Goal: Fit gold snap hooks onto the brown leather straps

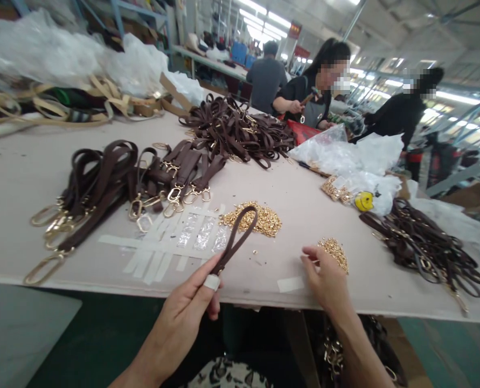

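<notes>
My left hand [183, 315] is closed on a dark brown leather wrist strap [225, 258], whose loop stands up above the thumb. White tape wraps that thumb; the lower end of the strap is hidden in the hand. At the left edge of a small pile of gold rivet pieces [335, 252] is my right hand [329, 280], its fingers bent in towards the thumb. Whatever may be between those fingertips is too small to make out. Behind the strap loop lies a bigger pile of gold rivet pieces [270, 220].
Brown straps with gold clasps [102, 188] lie at left, with a heap of straps [240, 129] behind and more straps [425, 242] at right. Clear tape strips [159, 258] cross the tabletop. Plastic bags [353, 153] lie back right. A co-worker [308, 91] holds a hammer across the table.
</notes>
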The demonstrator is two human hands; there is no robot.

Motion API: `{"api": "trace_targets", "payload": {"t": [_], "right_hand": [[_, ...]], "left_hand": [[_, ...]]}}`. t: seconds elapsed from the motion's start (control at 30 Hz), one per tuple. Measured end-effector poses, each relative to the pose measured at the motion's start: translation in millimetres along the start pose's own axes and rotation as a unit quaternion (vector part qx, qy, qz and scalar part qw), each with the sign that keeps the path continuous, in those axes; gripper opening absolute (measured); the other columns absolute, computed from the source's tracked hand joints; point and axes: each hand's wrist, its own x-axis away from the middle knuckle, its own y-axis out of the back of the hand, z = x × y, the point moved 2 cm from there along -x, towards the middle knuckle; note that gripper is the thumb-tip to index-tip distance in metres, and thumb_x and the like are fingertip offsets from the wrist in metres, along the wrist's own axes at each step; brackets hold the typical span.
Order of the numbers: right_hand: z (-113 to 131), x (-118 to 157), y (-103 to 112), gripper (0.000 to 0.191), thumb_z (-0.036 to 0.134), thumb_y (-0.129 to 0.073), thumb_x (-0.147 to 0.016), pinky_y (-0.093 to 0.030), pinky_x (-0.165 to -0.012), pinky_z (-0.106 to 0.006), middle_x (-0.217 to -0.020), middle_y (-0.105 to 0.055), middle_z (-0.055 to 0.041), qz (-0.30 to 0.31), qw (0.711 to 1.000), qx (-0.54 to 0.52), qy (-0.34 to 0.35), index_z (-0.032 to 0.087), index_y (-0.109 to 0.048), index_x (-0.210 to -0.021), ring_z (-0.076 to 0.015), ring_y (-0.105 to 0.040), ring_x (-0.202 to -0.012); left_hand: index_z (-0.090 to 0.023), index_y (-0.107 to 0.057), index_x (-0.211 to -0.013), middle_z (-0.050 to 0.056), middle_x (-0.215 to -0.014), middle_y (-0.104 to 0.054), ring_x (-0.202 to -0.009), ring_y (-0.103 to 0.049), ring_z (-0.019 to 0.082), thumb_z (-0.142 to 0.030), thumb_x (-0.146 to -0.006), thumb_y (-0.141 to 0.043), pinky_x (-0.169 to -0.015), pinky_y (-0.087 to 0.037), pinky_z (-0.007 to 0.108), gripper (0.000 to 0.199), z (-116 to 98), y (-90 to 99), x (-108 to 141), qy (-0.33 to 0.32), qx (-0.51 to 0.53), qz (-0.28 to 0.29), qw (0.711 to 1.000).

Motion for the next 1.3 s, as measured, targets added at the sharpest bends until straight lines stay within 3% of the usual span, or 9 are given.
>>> {"api": "trace_targets", "payload": {"t": [0.1,0.23,0.33,0.5,0.7,0.97,1.13,1.3], "right_hand": [[-38,-7,5,0.024,0.028,-0.049,-0.093,-0.049,-0.087,-0.046,-0.101,-0.072,-0.0137,0.004,0.998,0.058,0.022,0.017,-0.066,-0.105,-0.0288,-0.064,-0.093],[-52,-7,3,0.022,0.026,-0.048,-0.094,-0.047,-0.09,-0.044,-0.099,-0.073,-0.0118,0.025,0.994,0.089,0.055,0.019,-0.068,-0.101,-0.0283,-0.063,-0.094],[-53,-6,2,0.021,0.027,-0.048,-0.095,-0.048,-0.087,-0.041,-0.099,-0.074,-0.0096,0.031,0.993,0.098,0.066,0.02,-0.067,-0.099,-0.0263,-0.064,-0.094],[-53,-4,3,0.019,0.029,-0.05,-0.095,-0.051,-0.082,-0.034,-0.099,-0.074,-0.0066,0.043,0.991,0.098,0.076,0.021,-0.067,-0.1,-0.0219,-0.067,-0.091],[-48,-10,3,0.024,0.028,-0.047,-0.096,-0.05,-0.085,-0.038,-0.096,-0.074,-0.0092,0.069,0.986,0.113,0.1,0.02,-0.069,-0.102,-0.0241,-0.066,-0.09],[-49,-31,4,0.021,0.029,-0.054,-0.09,-0.051,-0.075,-0.034,-0.088,-0.075,-0.0025,0.112,0.982,0.126,0.082,0.027,-0.073,-0.097,-0.0215,-0.068,-0.082],[-42,-33,0,0.021,0.026,-0.053,-0.09,-0.049,-0.074,-0.036,-0.084,-0.075,-0.0059,0.103,0.981,0.149,0.073,0.025,-0.074,-0.092,-0.0245,-0.068,-0.08],[-37,-32,-4,0.024,0.025,-0.048,-0.091,-0.049,-0.075,-0.038,-0.088,-0.075,-0.0077,0.064,0.987,0.131,0.073,0.022,-0.071,-0.096,-0.0253,-0.068,-0.082]], "left_hand": [[-0.025,-0.056,-0.14,0.002,-0.088,-0.066,-0.064,-0.052,0.013,-0.048,-0.093,-0.055,-0.06,-0.045,0.025,0.052,6,5.8,-2,0.01,0.072,-0.008,0.997],[-0.025,-0.063,-0.134,0.001,-0.086,-0.067,-0.072,-0.054,0.013,-0.042,-0.094,-0.057,-0.07,-0.044,0.025,0.044,10,7.5,-3,0.02,0.098,-0.002,0.995],[-0.025,-0.067,-0.128,-0.001,-0.079,-0.068,-0.075,-0.056,0.013,-0.033,-0.087,-0.068,-0.075,-0.044,0.024,0.042,10,4.0,-4,0.043,0.13,0.005,0.991],[-0.022,-0.074,-0.114,0.001,-0.085,-0.073,-0.072,-0.057,0.012,-0.029,-0.077,-0.079,-0.069,-0.047,0.022,0.039,6,-4.6,-6,0.072,0.18,0.022,0.981],[-0.02,-0.074,-0.105,0.001,-0.083,-0.073,-0.071,-0.059,0.011,-0.029,-0.078,-0.078,-0.067,-0.046,0.021,0.029,4,-8.9,-5,0.085,0.164,0.058,0.981],[-0.016,-0.074,-0.093,0.001,-0.077,-0.071,-0.07,-0.061,0.014,-0.028,-0.076,-0.078,-0.07,-0.048,0.025,0.021,-1,-17.0,-1,0.08,0.152,0.075,0.982],[-0.016,-0.074,-0.093,0.002,-0.08,-0.072,-0.071,-0.06,0.013,-0.027,-0.074,-0.077,-0.07,-0.048,0.025,0.022,-2,-17.8,-2,0.081,0.148,0.068,0.983],[-0.015,-0.072,-0.09,-0.001,-0.071,-0.069,-0.066,-0.058,0.012,-0.027,-0.073,-0.076,-0.067,-0.046,0.024,0.021,-1,-16.5,-1,0.08,0.158,0.065,0.982]]}}
